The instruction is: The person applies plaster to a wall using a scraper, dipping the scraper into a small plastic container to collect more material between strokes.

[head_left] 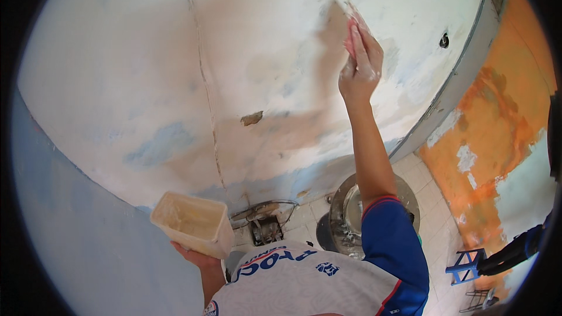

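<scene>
- In the head view, the lettering sat on the person's pale shirt (328, 287): large dark-blue characters curved across the chest, with a small blue emblem to their right and a smaller printed patch near the lower edge.
- The right hand (363, 67), smeared with white, was closed around a pink tool (357, 19), the thumb and fingers pinching it; its exact kind could not be told, being half covered by the fingers.
- That tool was up at the pale wall (269, 41), right of the view's centre; its long axis ran nearly upright, leaning a little left at the top, with its whitish tip pointing up and left. Whether the tip touched the wall could not be told.
- The left hand (198, 257) held a cream tub (202, 241) from below, at the lower left, its grip partly hidden by the tub. The oblong mouth faced up towards the camera, its long axis running left to right and dipping slightly rightward; pale residue coated the inside.
- A long crack (206, 88) ran down the wall left of the tool, and a ragged hole (252, 118) lay to the crack's right.
- A blue stool (466, 266) stood at the far right, beside another person's dark-clad leg (508, 256).
</scene>
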Demonstrator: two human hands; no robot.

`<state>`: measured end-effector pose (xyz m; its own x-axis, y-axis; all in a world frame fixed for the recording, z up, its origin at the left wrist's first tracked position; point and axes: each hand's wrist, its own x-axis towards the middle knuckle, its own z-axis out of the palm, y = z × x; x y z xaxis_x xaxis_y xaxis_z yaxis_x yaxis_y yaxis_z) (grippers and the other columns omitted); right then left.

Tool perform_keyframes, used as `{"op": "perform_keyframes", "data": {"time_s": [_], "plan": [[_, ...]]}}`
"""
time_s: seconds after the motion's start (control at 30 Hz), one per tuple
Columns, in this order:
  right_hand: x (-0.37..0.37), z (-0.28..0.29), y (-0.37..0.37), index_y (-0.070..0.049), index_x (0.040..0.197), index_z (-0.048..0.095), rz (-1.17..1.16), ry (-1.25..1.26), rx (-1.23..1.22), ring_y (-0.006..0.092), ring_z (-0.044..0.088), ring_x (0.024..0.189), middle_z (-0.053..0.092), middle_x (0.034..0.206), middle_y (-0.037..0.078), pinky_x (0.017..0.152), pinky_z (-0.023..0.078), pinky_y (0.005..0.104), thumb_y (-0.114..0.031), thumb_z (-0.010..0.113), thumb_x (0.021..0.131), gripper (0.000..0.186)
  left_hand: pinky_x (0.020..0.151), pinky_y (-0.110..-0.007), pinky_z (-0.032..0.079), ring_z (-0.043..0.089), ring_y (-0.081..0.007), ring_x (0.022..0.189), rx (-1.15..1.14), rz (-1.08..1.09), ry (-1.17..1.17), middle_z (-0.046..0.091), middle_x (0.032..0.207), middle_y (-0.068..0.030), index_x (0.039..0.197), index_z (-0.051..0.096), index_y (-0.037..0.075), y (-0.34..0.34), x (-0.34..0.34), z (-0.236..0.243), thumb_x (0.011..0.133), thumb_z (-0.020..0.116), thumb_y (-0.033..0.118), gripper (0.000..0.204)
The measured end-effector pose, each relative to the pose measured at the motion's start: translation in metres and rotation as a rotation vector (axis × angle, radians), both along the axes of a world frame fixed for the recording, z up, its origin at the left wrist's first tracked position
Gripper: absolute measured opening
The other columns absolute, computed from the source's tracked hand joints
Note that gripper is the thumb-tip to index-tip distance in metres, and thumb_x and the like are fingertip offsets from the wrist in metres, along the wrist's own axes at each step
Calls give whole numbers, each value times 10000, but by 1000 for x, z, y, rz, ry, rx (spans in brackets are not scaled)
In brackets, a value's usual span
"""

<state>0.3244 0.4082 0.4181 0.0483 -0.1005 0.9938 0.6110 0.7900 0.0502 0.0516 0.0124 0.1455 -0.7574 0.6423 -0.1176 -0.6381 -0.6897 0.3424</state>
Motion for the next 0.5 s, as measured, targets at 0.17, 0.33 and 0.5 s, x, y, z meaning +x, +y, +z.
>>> {"op": "perform_keyframes", "data": {"time_s": [0.17,0.33,0.5], "plan": [[-4,5,48,-91,1321,731,-191,-143,87,352,647,1201,690,1366,131,1087,473,488,120,621,783,588,1196,-534,417,473,-356,1451,28,-20,17,440,1626,-81,1636,342,184,10,-6,-5,1058,347,692,771],[-7,-34,19,-114,1300,744,-194,-314,-5,326,651,1212,698,1358,119,1115,447,500,100,620,770,584,1231,-541,373,436,-343,1489,96,-111,48,409,1658,-68,1634,350,196,19,-15,-5,1069,357,668,737],[18,9,29,-42,1224,754,-94,-119,179,327,714,1124,747,1227,152,932,556,476,78,647,792,461,1231,-536,372,441,-335,1484,117,-156,111,421,1651,-62,1627,361,183,25,-21,-4,1065,379,668,743]]}}
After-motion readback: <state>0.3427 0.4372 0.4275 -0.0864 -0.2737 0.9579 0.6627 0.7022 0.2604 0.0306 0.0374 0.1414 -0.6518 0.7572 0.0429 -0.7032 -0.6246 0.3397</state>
